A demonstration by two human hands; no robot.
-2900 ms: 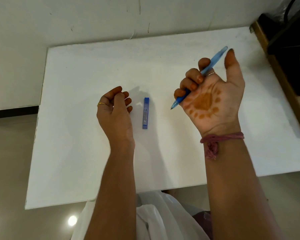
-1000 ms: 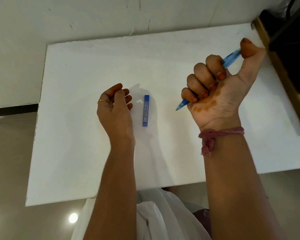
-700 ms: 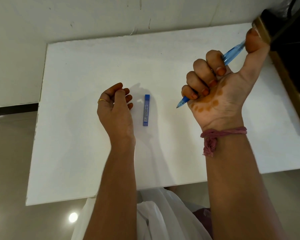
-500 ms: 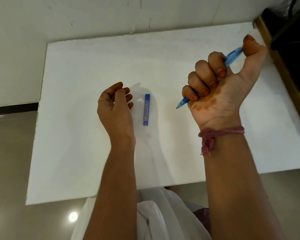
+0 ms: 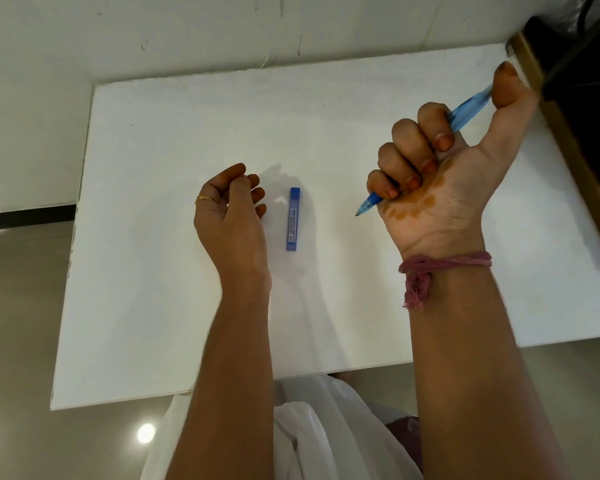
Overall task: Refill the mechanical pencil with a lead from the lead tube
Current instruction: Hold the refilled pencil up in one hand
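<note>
The person's right hand [image 5: 440,181] is raised above the right side of the white table [image 5: 174,306], palm turned toward the viewer, and it is gripping a blue mechanical pencil [image 5: 468,107] in a closed fist. Four fingers are wrapping the barrel while the thumb [image 5: 508,86] is pressing on the pencil's far end — the top end, up at the far right. The pointed tip [image 5: 358,213] is sticking out below the little finger, angling down and to the left, and it is hanging in the air, not touching the table. Orange henna dots are showing on the palm, and a pink thread band [image 5: 444,266] is sitting around the wrist.

The left hand [image 5: 231,216] is resting on the table left of centre, fingers curled loosely inward — it is holding nothing that can be seen. A gold ring [image 5: 204,199] is sitting on one finger.

The blue lead tube [image 5: 292,219] is lying flat on the table between the two hands, running near to far, just beside the left hand's fingertips but not touching them, and well apart from the pencil tip. Its cap end cannot be made out.

White cloth [image 5: 326,427] is draping over the person's lap at the near edge. Dark furniture [image 5: 582,109] is standing at the far right.
</note>
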